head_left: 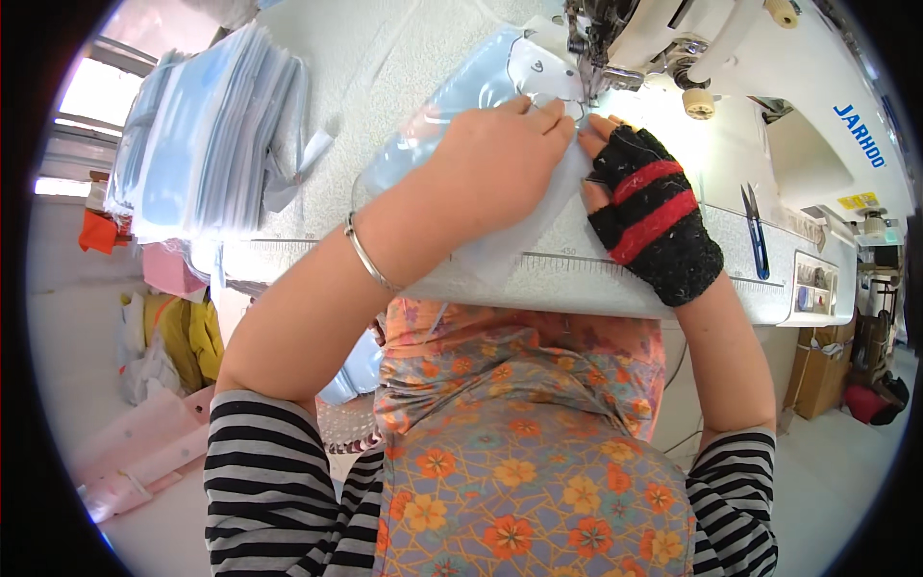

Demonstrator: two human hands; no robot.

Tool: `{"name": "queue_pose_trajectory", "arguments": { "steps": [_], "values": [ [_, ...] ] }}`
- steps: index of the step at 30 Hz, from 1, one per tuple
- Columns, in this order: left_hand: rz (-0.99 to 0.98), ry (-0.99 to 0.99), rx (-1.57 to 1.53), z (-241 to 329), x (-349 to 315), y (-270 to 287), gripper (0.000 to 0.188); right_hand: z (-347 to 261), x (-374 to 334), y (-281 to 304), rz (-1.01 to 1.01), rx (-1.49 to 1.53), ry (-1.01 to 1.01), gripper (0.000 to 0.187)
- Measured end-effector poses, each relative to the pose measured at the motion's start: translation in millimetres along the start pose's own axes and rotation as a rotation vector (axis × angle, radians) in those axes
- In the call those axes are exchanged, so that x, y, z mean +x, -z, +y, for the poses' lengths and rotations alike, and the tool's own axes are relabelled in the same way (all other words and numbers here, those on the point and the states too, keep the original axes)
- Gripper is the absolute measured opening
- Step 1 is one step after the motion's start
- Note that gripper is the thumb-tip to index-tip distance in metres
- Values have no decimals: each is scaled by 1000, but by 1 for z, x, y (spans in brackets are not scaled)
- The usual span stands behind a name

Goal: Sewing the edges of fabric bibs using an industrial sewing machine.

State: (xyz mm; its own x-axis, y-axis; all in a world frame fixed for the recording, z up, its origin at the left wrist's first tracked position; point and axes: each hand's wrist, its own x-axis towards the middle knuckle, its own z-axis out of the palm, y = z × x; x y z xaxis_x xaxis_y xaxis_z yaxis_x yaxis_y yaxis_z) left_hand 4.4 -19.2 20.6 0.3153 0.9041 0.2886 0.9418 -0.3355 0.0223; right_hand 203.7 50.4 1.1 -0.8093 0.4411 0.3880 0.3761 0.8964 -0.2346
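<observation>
Here, bare tabletop separates the stack of pouches [207, 125] from the pale blue pouch [461, 87]; the table [346, 87] ends just below both hands, and the sewing machine [808, 87] bounds the right, near the snips [757, 236]. The left hand [505, 159] lies palm down, fingers bent over the pouch; the gloved right hand [649, 207] angles in at its right edge. Whether either pinches cannot be told. The pouch slants up-right lengthwise, its white end at the machine.
</observation>
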Motion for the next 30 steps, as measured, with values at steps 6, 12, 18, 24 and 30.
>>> {"name": "queue_pose_trajectory", "arguments": {
  "steps": [6,12,18,24,30],
  "values": [
    [49,21,37,27,-7,-3,39,3,-1,2,73,23,17,38],
    [-52,67,-156,40,-9,7,37,5,-4,0,128,35,47,34],
    [122,33,-138,39,-14,-7,34,-2,0,11,89,55,37,31],
    [187,-13,-172,28,-9,-16,31,1,-2,9,78,68,15,30],
    [201,-6,-197,5,7,-13,38,-2,-3,5,61,18,13,40]
  ]
}}
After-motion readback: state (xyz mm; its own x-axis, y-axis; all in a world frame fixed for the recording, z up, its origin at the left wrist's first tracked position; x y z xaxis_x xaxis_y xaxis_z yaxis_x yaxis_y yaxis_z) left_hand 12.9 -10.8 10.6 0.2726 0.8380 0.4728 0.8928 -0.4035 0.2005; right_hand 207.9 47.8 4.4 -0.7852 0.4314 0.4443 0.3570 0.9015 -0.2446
